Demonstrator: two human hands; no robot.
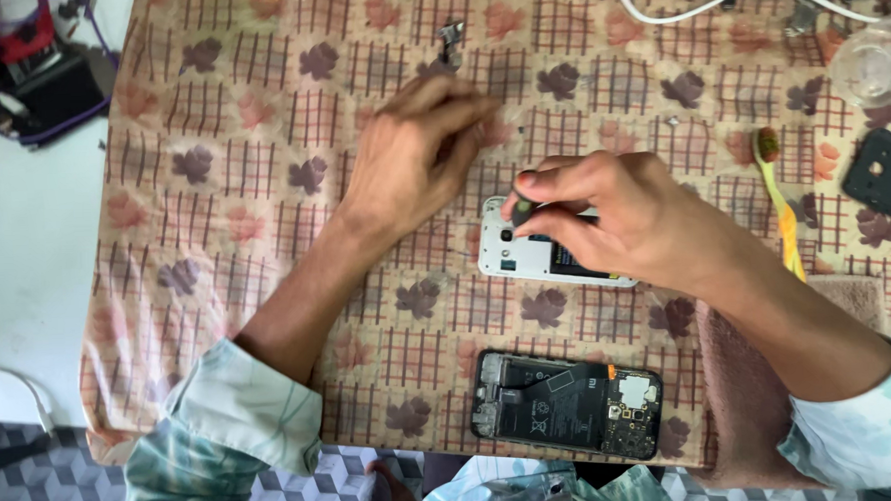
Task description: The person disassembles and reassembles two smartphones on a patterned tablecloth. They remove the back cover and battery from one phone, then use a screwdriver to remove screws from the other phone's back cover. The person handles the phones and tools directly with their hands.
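Here, a white phone (541, 256) lies back-up on a patterned cloth (215, 241); the right hand (614, 218) pinches a small dark tool (521, 212) over it, while the left hand (411, 152), fingers bunched above the phone, seemingly picks up something tiny. A dismantled black phone (567, 403) lies below it.

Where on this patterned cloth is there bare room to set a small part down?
Free: the cloth left of the left hand, and the strip between the white phone and the opened black phone. Crowded: the far right, with a yellow toothbrush, black cover, clear cup and white cable.
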